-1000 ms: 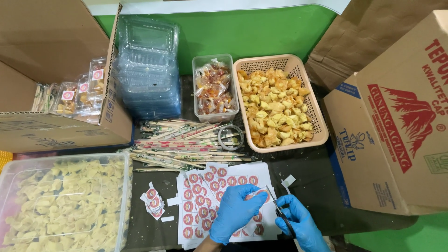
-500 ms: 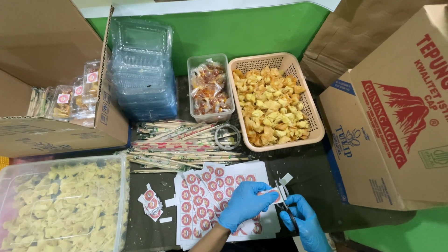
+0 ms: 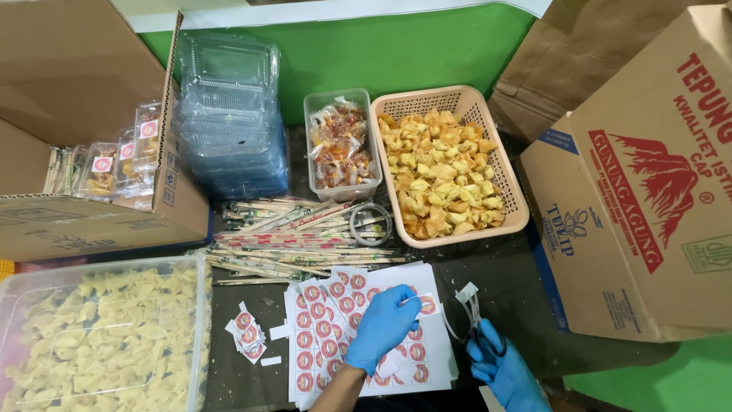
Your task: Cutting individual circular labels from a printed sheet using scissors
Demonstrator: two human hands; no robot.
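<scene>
Both hands wear blue gloves. The left hand (image 3: 385,326) lies flat, fingers spread and released, pressing on one sheet of round red-and-white stickers (image 3: 335,336) at the near middle of the dark table (image 3: 496,290). The right hand (image 3: 503,374), just right of the sheet, grips one pair of scissors (image 3: 474,324), whose blades point away and touch a small white paper scrap. A little pile of cut stickers (image 3: 248,336) lies to the left of the sheet, apart from it.

Beyond the sheet sits a spread of wrapped chopsticks (image 3: 297,236), too many to count, with one tape ring (image 3: 371,223) on them. Farther off stand one stack of clear lidded boxes (image 3: 229,114), one clear tub of wrapped sauce packets (image 3: 341,145) and one tan basket of fried snacks (image 3: 446,168). At near left is one clear bin of pale crackers (image 3: 99,343). Three cardboard boxes show: one (image 3: 84,137) on the left holding packed snack boxes, two on the right (image 3: 648,191).
</scene>
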